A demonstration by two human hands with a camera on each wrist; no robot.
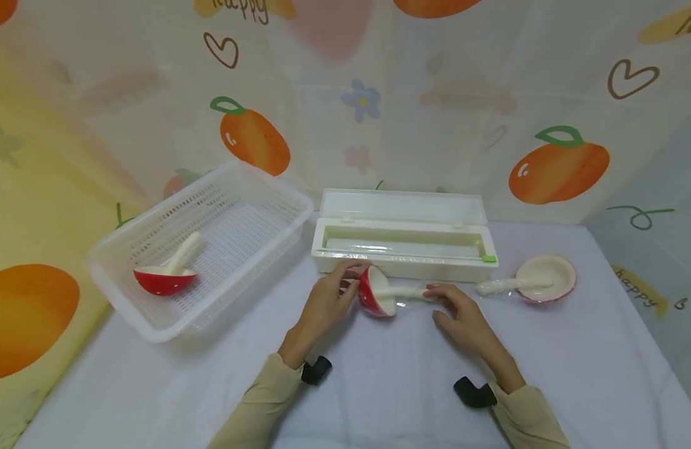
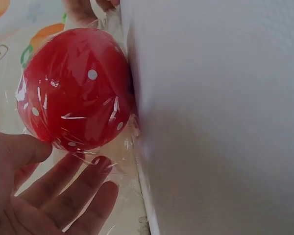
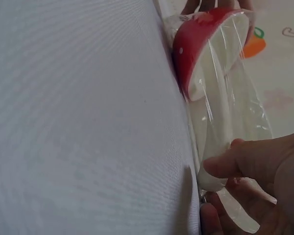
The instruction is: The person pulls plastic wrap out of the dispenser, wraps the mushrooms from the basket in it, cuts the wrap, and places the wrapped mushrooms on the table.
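Observation:
A ladle [image 1: 377, 291] with a red, white-dotted bowl and a white handle lies on its side on the table, in clear plastic wrap. My left hand [image 1: 328, 296] holds the bowl; in the left wrist view the thumb [image 2: 32, 149] is at its edge and the fingers curve beside it. My right hand [image 1: 463, 318] pinches the handle's end, with the thumb [image 3: 223, 165] on the handle in the right wrist view. Just behind the ladle is a long white box [image 1: 401, 269], its lid [image 1: 401, 206] raised.
A white perforated basket [image 1: 250, 274] on the left contains another red ladle [image 1: 164, 282]. To the right of the box lies a third wrapped ladle [image 1: 547, 279], cream inside. A printed curtain [image 1: 413, 137] hangs behind the white-covered table [image 1: 390, 386].

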